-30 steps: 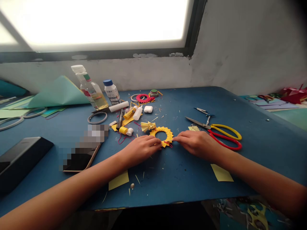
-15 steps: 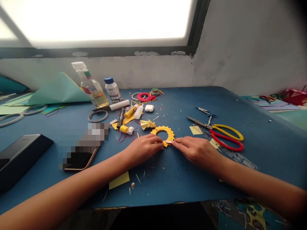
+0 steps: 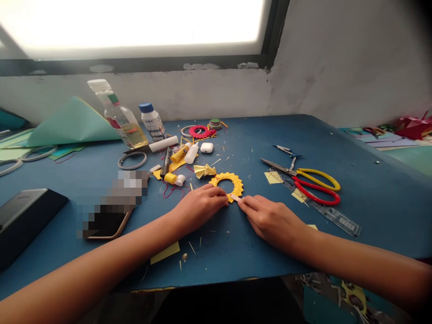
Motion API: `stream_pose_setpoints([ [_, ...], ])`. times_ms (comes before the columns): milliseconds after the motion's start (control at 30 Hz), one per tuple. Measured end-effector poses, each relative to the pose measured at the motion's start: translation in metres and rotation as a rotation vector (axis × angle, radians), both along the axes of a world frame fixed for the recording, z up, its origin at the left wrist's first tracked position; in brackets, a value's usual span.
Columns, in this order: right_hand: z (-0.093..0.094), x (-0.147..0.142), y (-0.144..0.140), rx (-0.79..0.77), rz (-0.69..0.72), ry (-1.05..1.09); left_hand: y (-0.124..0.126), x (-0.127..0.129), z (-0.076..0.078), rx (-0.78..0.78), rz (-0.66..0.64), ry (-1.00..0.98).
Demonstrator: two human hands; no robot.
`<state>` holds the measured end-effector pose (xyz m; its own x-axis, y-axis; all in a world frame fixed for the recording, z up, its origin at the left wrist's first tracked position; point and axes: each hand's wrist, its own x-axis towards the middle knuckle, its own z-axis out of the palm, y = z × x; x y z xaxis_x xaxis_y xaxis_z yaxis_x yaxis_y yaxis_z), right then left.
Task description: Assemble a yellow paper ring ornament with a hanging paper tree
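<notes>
Yellow folded paper forms a spiky ring (image 3: 227, 185) lying flat on the blue table (image 3: 354, 180), where a person's two bare hands meet at its near edge. The left hand (image 3: 199, 207) rests knuckles-up with fingers curled down on the ring's near-left rim, apparently pinning it so it does not slide. The right hand (image 3: 266, 217) lies beside it, fingertips (image 3: 240, 201) extended and closed on a small pale piece at the ring's near-right rim; whether that piece is pinched or only pressed cannot be told. A loose yellow paper fan (image 3: 203, 170) sits just behind the ring. Red-and-yellow scissors (image 3: 308, 182) and a clear ruler (image 3: 324, 211) lie to the right within reach, while glue bottles (image 3: 152, 121) and a red paper ring (image 3: 200, 131) stand farther back near the wall.
</notes>
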<state>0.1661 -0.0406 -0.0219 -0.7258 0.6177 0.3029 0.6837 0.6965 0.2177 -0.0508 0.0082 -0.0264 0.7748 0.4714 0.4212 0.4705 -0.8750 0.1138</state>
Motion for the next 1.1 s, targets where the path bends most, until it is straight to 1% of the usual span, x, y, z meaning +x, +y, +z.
stream_pose_setpoints([
  [167,0.003,-0.002,-0.001,-0.105,-0.031,0.049,-0.001,0.001,0.002,-0.02,0.016,0.005],
  [533,0.006,-0.002,-0.007,-0.178,-0.062,0.063,-0.002,0.002,0.004,-0.063,0.023,0.012],
  [700,0.004,0.003,-0.009,-0.215,-0.043,0.103,-0.002,0.003,0.005,-0.072,0.017,-0.004],
  [900,0.003,0.012,-0.012,-0.206,-0.011,0.25,-0.001,0.002,0.004,-0.05,-0.006,-0.041],
  [1000,0.008,0.02,-0.012,-0.135,-0.004,0.35,0.0,0.002,0.004,-0.038,-0.005,-0.07],
  [1100,0.019,0.03,-0.009,-0.067,-0.048,0.432,0.0,0.002,0.004,-0.051,-0.01,-0.075],
])
